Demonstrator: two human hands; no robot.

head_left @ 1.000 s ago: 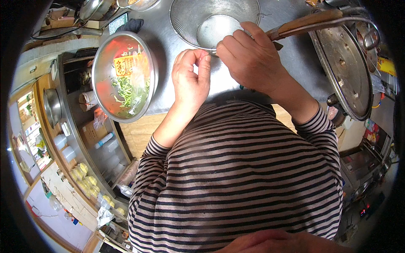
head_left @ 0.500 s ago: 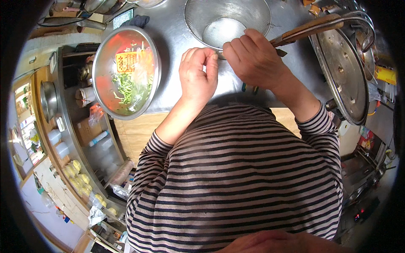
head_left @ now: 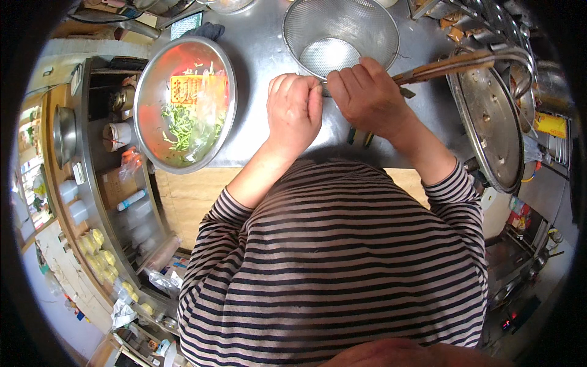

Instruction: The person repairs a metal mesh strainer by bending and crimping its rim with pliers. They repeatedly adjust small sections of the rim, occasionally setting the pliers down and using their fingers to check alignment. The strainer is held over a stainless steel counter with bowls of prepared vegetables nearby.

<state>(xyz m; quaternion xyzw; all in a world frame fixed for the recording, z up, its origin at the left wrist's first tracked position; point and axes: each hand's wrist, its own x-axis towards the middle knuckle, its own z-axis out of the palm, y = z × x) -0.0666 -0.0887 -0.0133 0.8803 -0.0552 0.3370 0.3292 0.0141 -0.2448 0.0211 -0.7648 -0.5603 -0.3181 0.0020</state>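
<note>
A metal mesh strainer (head_left: pixel 382 30) stands at the far middle of the steel table, its perforated bottom facing me. My right hand (head_left: pixel 370 98) is closed over its near rim. A wooden handle with a metal hook end (head_left: pixel 452 65) runs out to the right from behind that hand; where it joins is hidden. My left hand (head_left: pixel 293 107) is beside the right, fingers curled and thumb pressed against them at the rim. What it pinches is too small to make out. Just below my right hand, two dark green-tipped handles (head_left: pixel 368 140), like those of pliers, lie at the table's near edge.
Left on the steel table (head_left: pixel 252 55) stands a metal bowl (head_left: pixel 143 131) holding green shreds and a clear bag with an orange label. A dark cloth (head_left: pixel 210 30) lies behind it. A perforated round metal lid (head_left: pixel 489 134) leans at the right. Shelves (head_left: pixel 110 214) line the left.
Both hands have shifted slightly down in the picture, and the strainer a little to the right. My left fingers have curled in more. The handles below my right hand show more.
</note>
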